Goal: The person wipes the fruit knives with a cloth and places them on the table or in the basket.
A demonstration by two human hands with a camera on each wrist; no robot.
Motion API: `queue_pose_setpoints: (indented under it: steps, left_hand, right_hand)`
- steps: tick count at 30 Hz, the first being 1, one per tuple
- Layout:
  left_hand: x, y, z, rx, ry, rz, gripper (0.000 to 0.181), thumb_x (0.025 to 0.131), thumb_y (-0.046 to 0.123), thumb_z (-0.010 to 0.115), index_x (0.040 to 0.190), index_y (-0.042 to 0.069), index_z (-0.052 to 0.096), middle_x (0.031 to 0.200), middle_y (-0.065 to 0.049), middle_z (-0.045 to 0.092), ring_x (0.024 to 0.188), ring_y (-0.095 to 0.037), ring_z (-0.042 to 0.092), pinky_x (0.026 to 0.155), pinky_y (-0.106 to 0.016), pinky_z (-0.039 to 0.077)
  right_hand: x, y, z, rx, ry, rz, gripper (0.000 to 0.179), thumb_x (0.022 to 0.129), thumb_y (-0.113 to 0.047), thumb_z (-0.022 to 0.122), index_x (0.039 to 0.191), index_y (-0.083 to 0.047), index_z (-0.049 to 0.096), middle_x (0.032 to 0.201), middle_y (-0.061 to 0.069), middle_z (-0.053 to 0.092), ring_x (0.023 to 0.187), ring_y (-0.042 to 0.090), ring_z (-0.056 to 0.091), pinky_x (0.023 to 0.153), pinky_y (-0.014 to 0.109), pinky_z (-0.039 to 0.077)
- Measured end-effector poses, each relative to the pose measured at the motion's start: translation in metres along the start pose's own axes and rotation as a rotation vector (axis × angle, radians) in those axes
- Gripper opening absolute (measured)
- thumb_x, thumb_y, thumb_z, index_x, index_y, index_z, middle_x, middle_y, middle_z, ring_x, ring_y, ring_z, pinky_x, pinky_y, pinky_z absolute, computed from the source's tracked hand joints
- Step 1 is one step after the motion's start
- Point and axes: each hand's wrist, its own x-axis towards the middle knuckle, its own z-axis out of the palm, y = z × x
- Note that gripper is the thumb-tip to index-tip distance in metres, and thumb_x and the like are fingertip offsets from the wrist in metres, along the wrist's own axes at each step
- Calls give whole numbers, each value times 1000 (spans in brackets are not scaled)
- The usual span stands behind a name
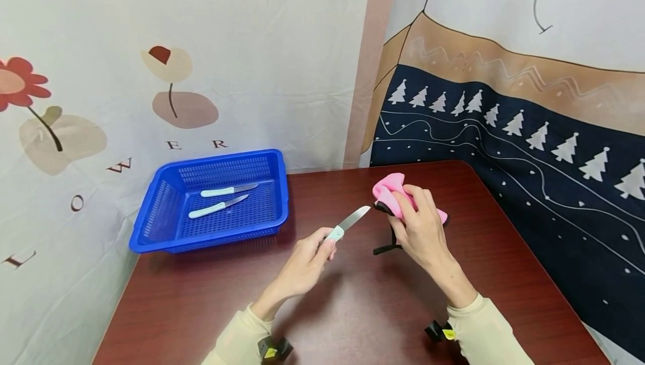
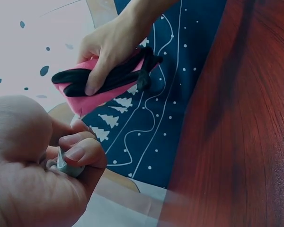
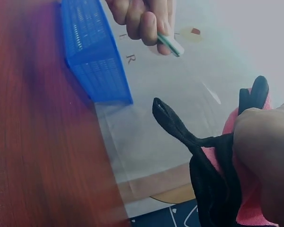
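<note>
My left hand [image 1: 305, 264] grips a small knife [image 1: 353, 219] by its pale mint handle, the blade pointing up and to the right. In my right hand [image 1: 418, 222] is a folded pink cloth [image 1: 390, 187] with black edging, held above the table. A black loop [image 3: 173, 125] hangs off the cloth's edge, plain in the right wrist view. The knife tip is close to the cloth; from the head view I cannot tell whether they touch, but the right wrist view shows a gap. In the left wrist view the handle's end [image 2: 68, 165] pokes out of the curled fingers.
A blue plastic basket [image 1: 138, 230] stands at the table's back left. Two more knives [image 1: 214, 209] with pale handles lie in it, side by side. The dark red table [image 1: 347, 320] meets printed cloth hangings [image 1: 282, 74] at its back and right edges.
</note>
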Motion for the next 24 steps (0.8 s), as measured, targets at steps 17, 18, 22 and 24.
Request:
queue_pose_setpoints:
  steps: [17,18,22,24]
  left_hand:
    - [5,0,1,72,46,-36,19,119,14,53,112,11,70,82,-3,64,65,0,47,63,-20,40]
    - [5,0,1,73,50,-35,19,119,15,53,112,11,70,83,-1,64,67,0,49,65,-20,41]
    - [5,2,2,88,64,-44,19,118,14,54,109,11,70,82,2,64,70,-2,52,68,-21,43]
    - [5,3,2,102,73,-54,19,116,12,54,106,12,70,81,2,63,70,-2,53,68,-21,43]
  right_hand:
    - [-5,-35,13,94,-25,-224,37,90,-4,79,127,-1,76,126,23,69,107,37,64,89,46,57]
    - [-6,-38,14,99,-33,-244,35,93,-5,77,127,-1,76,126,23,70,106,37,65,89,45,58]
    - [-8,-47,20,111,-61,-312,28,103,-11,68,128,-3,77,127,20,71,104,34,66,89,43,59]
    - [-9,-50,22,111,-68,-340,28,104,-12,67,129,-3,77,128,20,72,103,33,66,88,42,59]
